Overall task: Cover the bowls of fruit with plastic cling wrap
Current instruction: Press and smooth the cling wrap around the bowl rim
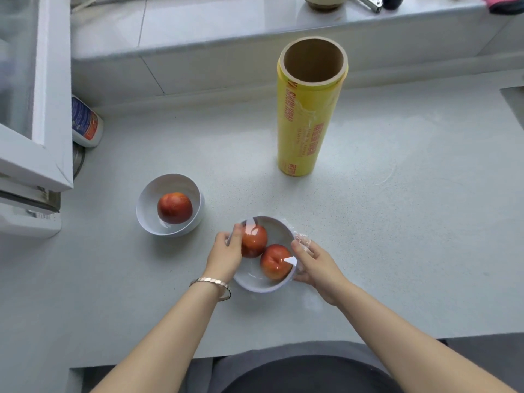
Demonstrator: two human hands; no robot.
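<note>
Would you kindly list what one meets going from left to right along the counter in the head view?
White bottle → bowl with one fruit → left hand → bowl with two fruits → right hand. The yellow cling wrap roll stands farther back, in line with the right hand, so it is left out.

Red print on cling wrap roll (307, 120) unreadable

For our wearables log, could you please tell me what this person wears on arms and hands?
Both forearms are bare: no sleeves or gloves. Behind the left hand sits a silvery bracelet of linked segments; the right hand wears nothing visible.
</note>
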